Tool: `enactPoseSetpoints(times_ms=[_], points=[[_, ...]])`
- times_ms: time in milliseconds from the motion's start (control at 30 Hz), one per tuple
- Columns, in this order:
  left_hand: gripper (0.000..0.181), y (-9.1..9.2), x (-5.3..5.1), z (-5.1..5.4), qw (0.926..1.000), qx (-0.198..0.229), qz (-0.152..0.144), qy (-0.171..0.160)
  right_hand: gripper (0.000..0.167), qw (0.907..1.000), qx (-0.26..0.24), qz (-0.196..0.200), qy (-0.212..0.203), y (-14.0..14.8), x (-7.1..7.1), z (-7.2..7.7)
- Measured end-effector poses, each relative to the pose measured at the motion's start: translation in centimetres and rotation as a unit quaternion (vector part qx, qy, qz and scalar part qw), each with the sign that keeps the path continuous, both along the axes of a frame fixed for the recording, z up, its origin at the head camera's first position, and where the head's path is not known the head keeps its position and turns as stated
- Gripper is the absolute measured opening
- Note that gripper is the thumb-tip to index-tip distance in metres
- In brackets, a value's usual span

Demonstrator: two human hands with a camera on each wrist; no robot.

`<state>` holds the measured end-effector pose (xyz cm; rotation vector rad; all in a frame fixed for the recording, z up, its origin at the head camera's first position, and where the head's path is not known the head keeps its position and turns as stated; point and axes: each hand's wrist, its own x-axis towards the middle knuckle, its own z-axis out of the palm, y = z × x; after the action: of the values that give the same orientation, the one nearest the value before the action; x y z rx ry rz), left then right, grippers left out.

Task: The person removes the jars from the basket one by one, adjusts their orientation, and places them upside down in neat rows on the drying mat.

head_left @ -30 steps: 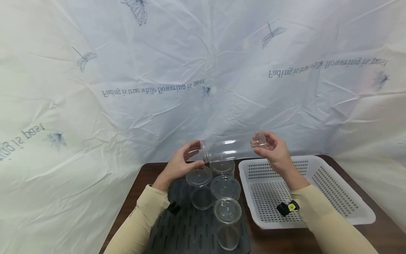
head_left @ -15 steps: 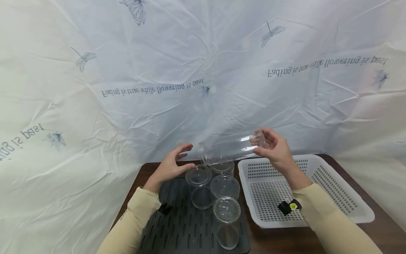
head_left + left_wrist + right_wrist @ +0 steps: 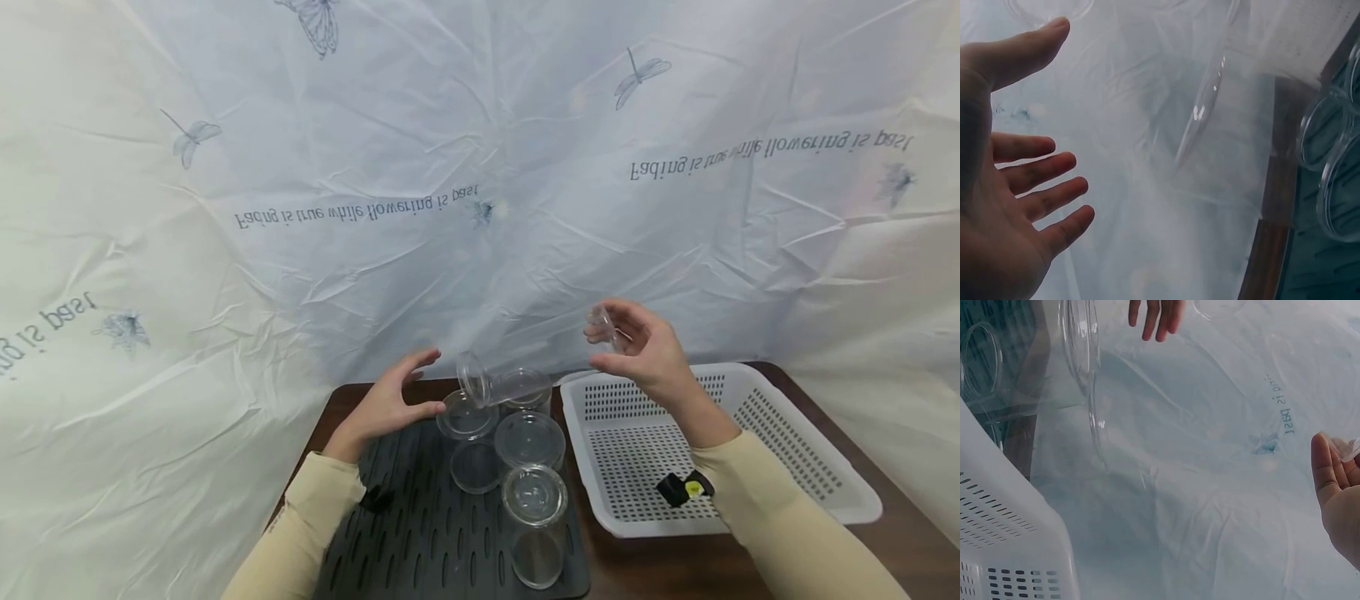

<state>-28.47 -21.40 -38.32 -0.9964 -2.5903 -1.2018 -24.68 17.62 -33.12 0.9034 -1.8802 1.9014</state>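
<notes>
A tall clear jar (image 3: pixel 536 346) hangs in the air in the head view, tilted with its ringed left end lower. My right hand (image 3: pixel 647 354) grips its right end between thumb and fingers; in the right wrist view only part of that hand (image 3: pixel 1342 494) shows. My left hand (image 3: pixel 384 410) hovers left of the jar's lower end, apart from it, thumb and fingers spread. The left wrist view shows this hand (image 3: pixel 1016 187) holding nothing. Below the jar, several clear round containers (image 3: pixel 531 439) stand close together on a dark slotted mat (image 3: pixel 420 525).
A white perforated basket (image 3: pixel 607 521) stands on the right of the brown wooden table (image 3: pixel 622 575). A pale printed sheet (image 3: pixel 420 275) hangs behind and around the table. The standing containers lie close under the held jar.
My left hand has come off the jar's left end and moved left and down. The jar has tilted, its left end dropping, while my right hand keeps its grip.
</notes>
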Motion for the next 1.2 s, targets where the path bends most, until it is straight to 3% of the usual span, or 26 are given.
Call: enactPoseSetpoints(times_ms=[200, 467, 667, 900, 1200], points=[[0.091, -1.0, 0.1, -0.8, 0.9992, -0.036, 0.007, -0.014, 0.064, 0.9997, -0.002, 0.020, 0.017, -0.5, 0.2, 0.2], [0.098, -1.6, -0.1, -2.6, 0.9924, -0.104, 0.052, -0.039, 0.065, 0.9979, 0.015, 0.049, 0.041, -0.9, 0.7, 0.3], [0.103, -2.1, -1.0, -5.1, 0.9834, -0.161, 0.069, -0.049, 0.067, 0.9958, 0.048, 0.044, 0.065, -1.7, 1.3, 0.6], [0.106, -2.4, -1.4, -8.1, 0.9743, -0.207, 0.054, -0.069, 0.070, 0.9908, 0.091, 0.042, 0.090, -2.9, 1.8, 0.9], [0.106, -1.8, -1.7, -10.0, 0.9642, -0.242, 0.064, -0.086, 0.073, 0.9870, 0.111, 0.041, 0.108, -3.8, 1.6, 1.0]])
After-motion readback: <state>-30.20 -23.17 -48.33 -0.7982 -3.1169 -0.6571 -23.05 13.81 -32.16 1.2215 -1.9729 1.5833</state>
